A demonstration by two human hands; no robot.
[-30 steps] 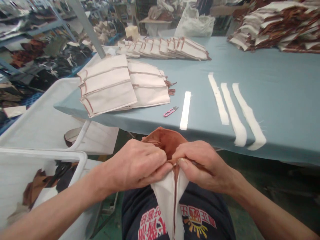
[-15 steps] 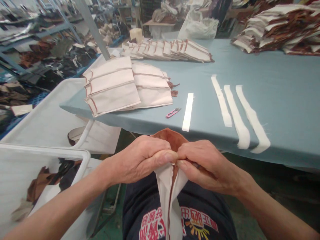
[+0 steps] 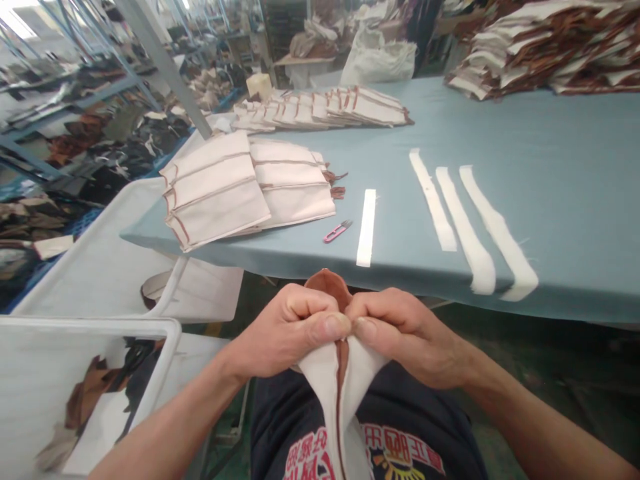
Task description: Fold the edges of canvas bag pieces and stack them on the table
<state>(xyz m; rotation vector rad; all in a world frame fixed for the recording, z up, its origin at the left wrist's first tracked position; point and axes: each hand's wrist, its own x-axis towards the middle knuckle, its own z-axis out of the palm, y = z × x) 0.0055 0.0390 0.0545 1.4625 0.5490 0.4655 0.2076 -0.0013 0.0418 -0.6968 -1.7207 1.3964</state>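
Both hands grip one fabric piece (image 3: 340, 393) over my lap: cream cloth outside, rust-brown lining showing at the top and along the middle seam. My left hand (image 3: 287, 330) is closed on its left edge, thumb pressed on the cream cloth. My right hand (image 3: 403, 333) is closed on the right edge, its thumb touching the left thumb. The cloth hangs down between my forearms in front of my dark printed shirt.
A blue-grey table (image 3: 550, 173) stands ahead with fanned stacks of cream pieces (image 3: 240, 187), pink thread snips (image 3: 336, 231), a short white strip (image 3: 367, 227) and three longer white strips (image 3: 467, 220). White bins (image 3: 100, 333) with scraps sit at the left. A large pile (image 3: 545, 47) lies far right.
My hands have drawn closer together and the thumbs now meet. Less of the brown lining shows above them. The view has shifted slightly.
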